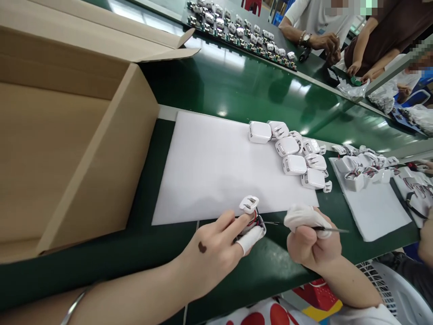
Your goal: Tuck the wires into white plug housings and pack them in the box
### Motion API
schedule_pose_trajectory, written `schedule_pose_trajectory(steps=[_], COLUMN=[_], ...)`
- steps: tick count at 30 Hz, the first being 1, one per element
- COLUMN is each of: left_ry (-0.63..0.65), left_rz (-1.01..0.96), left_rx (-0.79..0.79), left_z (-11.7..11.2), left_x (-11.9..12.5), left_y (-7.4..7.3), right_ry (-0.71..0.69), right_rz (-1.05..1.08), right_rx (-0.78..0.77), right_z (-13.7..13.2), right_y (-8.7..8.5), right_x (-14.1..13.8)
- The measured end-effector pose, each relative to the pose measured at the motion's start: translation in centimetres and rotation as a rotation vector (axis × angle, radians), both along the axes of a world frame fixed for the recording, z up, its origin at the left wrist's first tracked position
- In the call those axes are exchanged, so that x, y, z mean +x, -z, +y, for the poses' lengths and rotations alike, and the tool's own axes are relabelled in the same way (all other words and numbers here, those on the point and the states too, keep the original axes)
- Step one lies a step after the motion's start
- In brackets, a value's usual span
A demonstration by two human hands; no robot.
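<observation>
Near centre, the left hand (216, 253) holds an opened white plastic plug adapter (249, 204), coloured wires (253, 218) exposed; the right hand (314, 246) grips a thin metal tool (334, 230), seemingly arranging wires; next calls for steadiness.

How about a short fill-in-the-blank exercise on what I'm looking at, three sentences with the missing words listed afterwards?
1. The left hand holds an opened ____ plug unit with coloured wires showing.
2. The right hand grips a slender metal tool over a tabletop coloured ____.
3. The open cardboard box stands to the ____ of the large paper sheet.

Missing words: white; green; left.
</observation>
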State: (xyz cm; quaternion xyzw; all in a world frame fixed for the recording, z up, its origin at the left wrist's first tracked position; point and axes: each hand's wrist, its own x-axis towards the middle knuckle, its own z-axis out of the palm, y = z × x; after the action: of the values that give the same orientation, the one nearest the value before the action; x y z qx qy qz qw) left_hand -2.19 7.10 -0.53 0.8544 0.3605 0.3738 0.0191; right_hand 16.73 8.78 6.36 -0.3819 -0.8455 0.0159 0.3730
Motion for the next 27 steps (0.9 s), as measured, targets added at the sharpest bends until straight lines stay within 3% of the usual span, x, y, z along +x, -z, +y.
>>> schedule_pose_trajectory(steps=[3,11,17,24,27], left_ry=[0.016,0.03,0.028,0.02,0.02], left_rz=[0.026,0.047,0.025,-0.105,-0.166], left_rx=[0.007,0.019,-0.004,0.089,0.116], left_z=[-0.1,0.0,0.1,-0.2,-0.2], left_x=[-0.1,-0.1,-0.1,0.0,0.1], left_y=[0.2,-0.1,-0.2,0.4,0.5], right_ry=[-0.061,-0.135,-0.059,0.063,0.031], right_rz=[0.098,0.101,0.067,0.002,0.043], right_rx=[-0.001,-0.036,0.065,0.159,0.163], right_z=[1.1,1.2,1.0,0.3,0.1], right_y=[0.4,0.9,1.8,5.1,4.4], right_x=[-1.3,-1.8,-1.9,-3.2,-2.8])
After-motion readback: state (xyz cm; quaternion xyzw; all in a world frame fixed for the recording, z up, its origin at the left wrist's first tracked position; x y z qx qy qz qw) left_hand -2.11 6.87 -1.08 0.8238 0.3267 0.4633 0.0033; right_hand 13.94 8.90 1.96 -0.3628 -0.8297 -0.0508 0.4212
